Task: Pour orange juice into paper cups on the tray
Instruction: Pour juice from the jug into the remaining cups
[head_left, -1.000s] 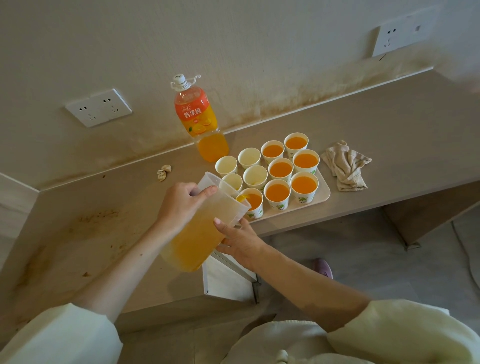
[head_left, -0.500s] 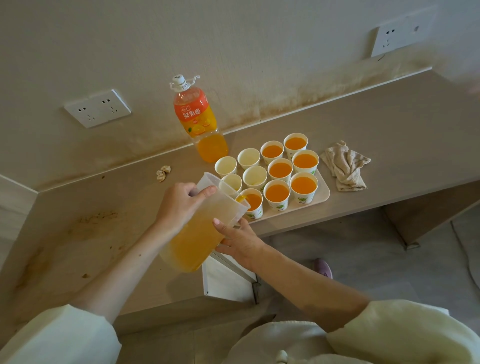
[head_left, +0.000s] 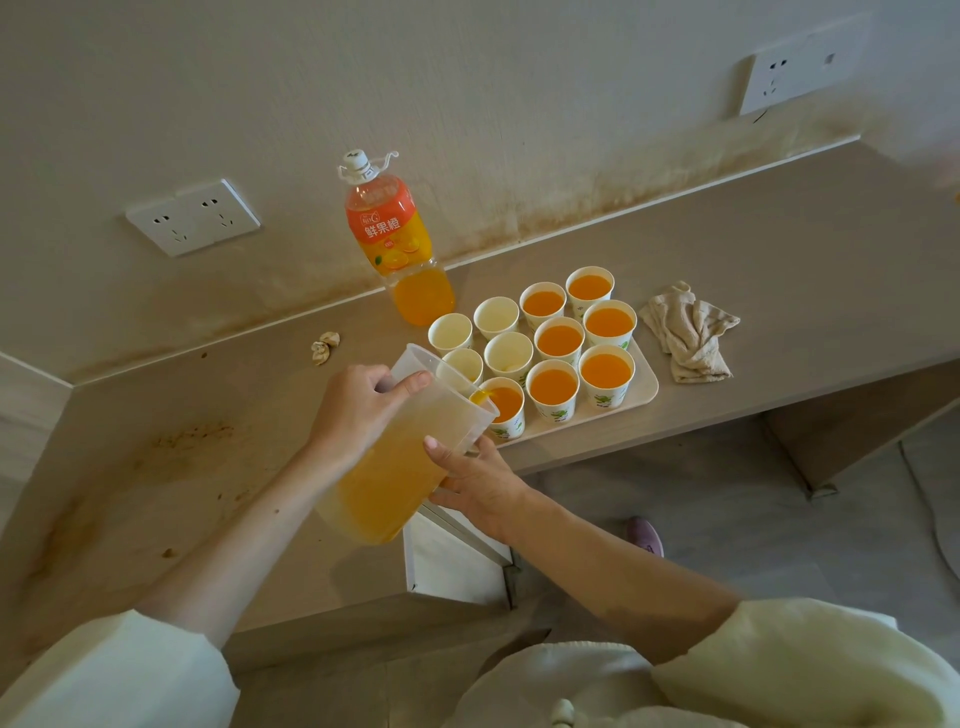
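Note:
A clear plastic pitcher (head_left: 400, 457) of orange juice is tilted toward the tray (head_left: 647, 382). My left hand (head_left: 358, 410) grips it near the rim. My right hand (head_left: 478, 480) supports its lower side with the fingers against the wall. Juice runs from the spout into the near-left paper cup (head_left: 505, 408), which is partly full. Several cups to its right, such as one at the near right (head_left: 605, 374), hold juice. The cups on the tray's left, such as one at the back (head_left: 496, 318), look empty.
An orange juice bottle (head_left: 395, 239) stands by the wall behind the tray. A crumpled cloth (head_left: 691, 330) lies right of the tray. A small paper wad (head_left: 324, 347) sits on the counter at left. Wall sockets (head_left: 193, 217) are above.
The juice level in the near-left cup has risen slightly. The pitcher and both hands have stayed nearly still.

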